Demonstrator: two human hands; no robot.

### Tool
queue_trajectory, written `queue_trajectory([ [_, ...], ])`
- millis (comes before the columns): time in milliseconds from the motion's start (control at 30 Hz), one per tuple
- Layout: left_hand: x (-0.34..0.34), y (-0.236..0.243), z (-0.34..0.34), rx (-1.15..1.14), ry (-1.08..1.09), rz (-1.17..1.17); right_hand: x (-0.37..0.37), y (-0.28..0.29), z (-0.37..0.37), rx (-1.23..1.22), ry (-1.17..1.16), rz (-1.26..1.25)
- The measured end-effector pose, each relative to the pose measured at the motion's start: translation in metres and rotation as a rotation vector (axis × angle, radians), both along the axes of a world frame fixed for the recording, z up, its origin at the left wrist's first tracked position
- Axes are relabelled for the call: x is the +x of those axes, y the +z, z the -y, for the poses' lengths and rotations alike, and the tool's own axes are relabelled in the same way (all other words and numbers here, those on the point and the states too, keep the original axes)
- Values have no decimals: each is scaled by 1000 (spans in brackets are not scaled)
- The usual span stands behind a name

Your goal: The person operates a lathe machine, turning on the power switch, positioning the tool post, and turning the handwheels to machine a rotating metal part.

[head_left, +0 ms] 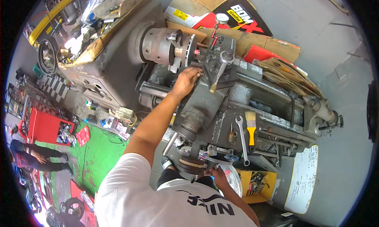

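Note:
On a metal lathe, a disc [190,51] with a toothed-looking rim is clamped in the chuck [158,45]. My left hand [187,82] reaches over the carriage, fingers curled together just below the disc; whatever they hold is hidden. Right of it stands the tool post [223,61] with its clamping lever [218,77]. A dial gauge [222,18] rises behind, with a red piece beside the disc's face. Low in front of my body, my right hand [216,176] is closed at the rim of a dark handwheel [192,164], seemingly on its handle.
A wrench [242,140], a yellow-handled brush [251,127] and a screwdriver [231,135] lie on the lathe bed. Metal chips cover parts of it. Cardboard [272,43] leans behind. A yellow box [272,181] of parts stands lower right; another person [37,156] is far left.

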State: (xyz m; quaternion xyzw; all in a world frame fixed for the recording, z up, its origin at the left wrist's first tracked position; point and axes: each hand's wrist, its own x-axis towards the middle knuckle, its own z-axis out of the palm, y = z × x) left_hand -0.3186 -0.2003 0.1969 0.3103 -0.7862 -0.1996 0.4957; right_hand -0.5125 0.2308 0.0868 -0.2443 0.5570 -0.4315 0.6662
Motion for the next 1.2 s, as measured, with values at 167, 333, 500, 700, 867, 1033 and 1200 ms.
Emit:
queue_trajectory([
  [167,1,3,-6,22,73,4,-1,9,4,31,67,-112],
  [333,31,24,-42,401,176,-51,-9,2,1,136,2,98],
  [500,89,49,-146,963,161,-218,-24,-11,3,177,78,284],
  [700,98,65,-216,1416,-71,-406,-37,-29,2,179,223,320],
  [867,83,81,-219,1605,-361,-392,-44,-46,8,188,343,257],
  [1033,52,99,-247,1241,36,13,-50,-39,17,103,530,147],
  [1200,-10,107,-285,326,672,892,-55,-18,23,128,549,229],
])
